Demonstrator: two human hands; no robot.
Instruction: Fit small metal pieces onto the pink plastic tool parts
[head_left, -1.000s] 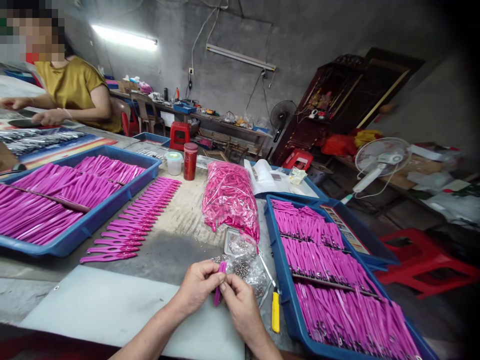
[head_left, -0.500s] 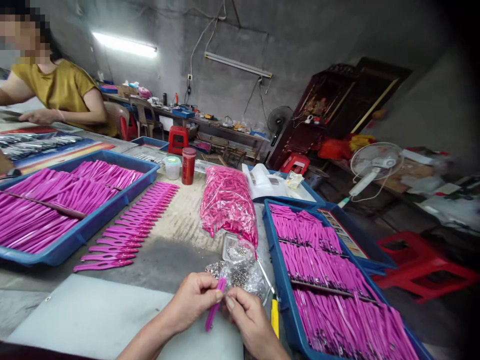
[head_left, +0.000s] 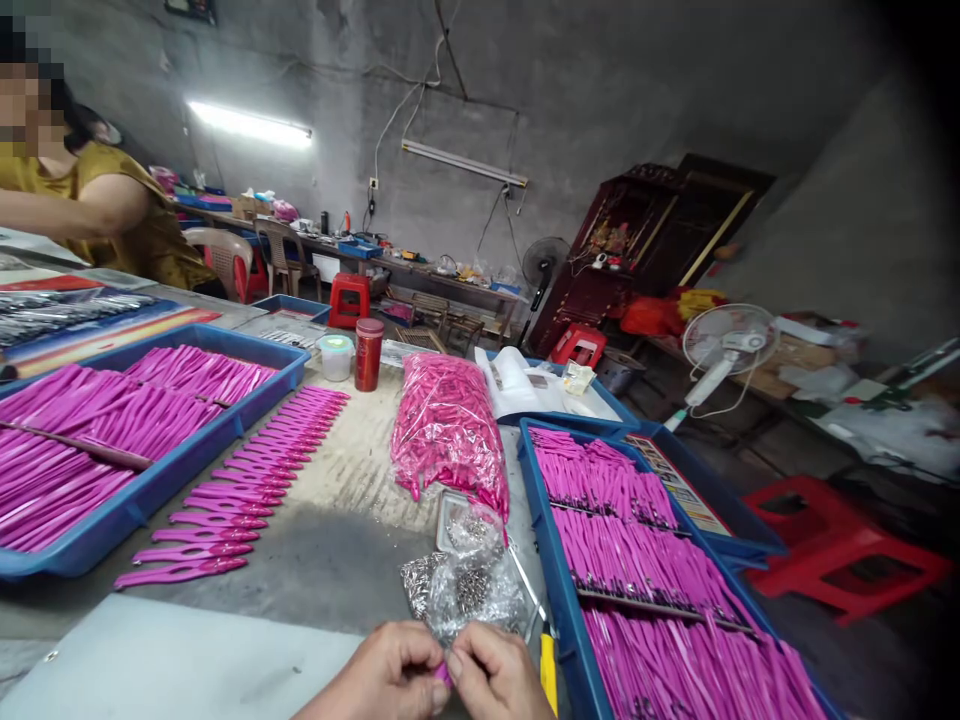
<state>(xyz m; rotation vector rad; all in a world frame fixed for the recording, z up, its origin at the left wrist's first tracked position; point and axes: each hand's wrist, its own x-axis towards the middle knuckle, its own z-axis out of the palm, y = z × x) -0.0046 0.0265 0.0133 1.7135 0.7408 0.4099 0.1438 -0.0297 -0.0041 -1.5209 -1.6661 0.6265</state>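
At the bottom edge, my left hand pinches a slim magenta plastic piece, mostly hidden by the fingers. My right hand meets it there, thumb and fingers pressed together at the piece's end; anything small in that pinch is hidden. Just beyond both hands lie clear plastic bags of small metal parts. A screwdriver with a yellow handle rests to the right of them. To the left, a slanting row of magenta pieces with darker pink tips lies on the table. A pale sheet is under my left forearm.
Blue trays full of magenta pieces stand left and right. A bulging bag of pink parts, a red jar and a lidded tub stand farther back. A co-worker in a mustard top is at far left.
Both hands sit lower in the view and closer together, with the magenta piece now mostly covered by fingers. The view has tilted upward. The co-worker's arm is raised across their body.
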